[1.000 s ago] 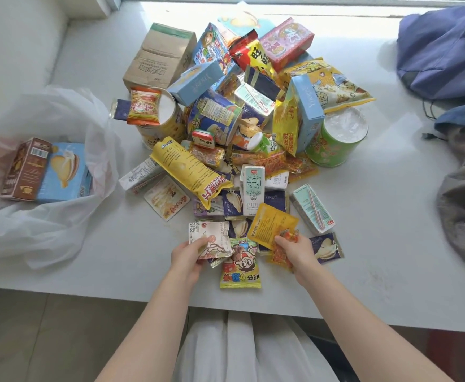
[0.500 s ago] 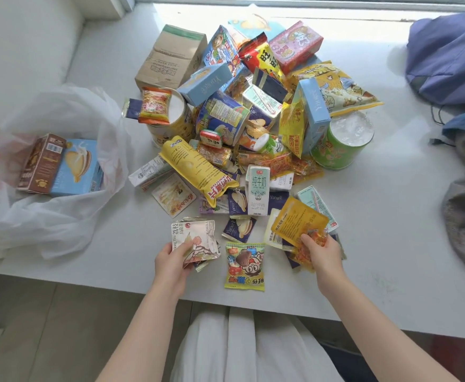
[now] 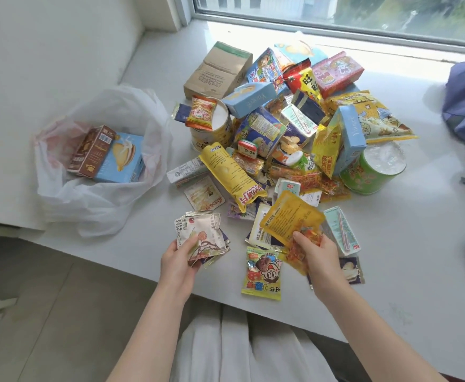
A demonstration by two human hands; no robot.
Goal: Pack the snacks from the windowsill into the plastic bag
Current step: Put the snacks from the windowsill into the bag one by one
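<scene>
The plastic bag (image 3: pixel 88 210) lies open on the windowsill (image 3: pixel 391 257), with a brown box (image 3: pixel 90 153) and a blue box (image 3: pixel 123 158) already inside. The left hand (image 3: pixel 180 260), just right of the bag and nearer to the person, holds a small stack of tea sachets (image 3: pixel 201 232) between thumb and fingers. The right hand (image 3: pixel 319 260), further right of the bag, pinches a yellow pouch (image 3: pixel 289 219) together with orange wrappers (image 3: pixel 294 255). The pile of snacks (image 3: pixel 281 128) is right of the bag, toward the window. I think it is best to keep the left stack squeezed flat, so no sachet slips, and release it deep inside the bag, beside the boxes.
</scene>
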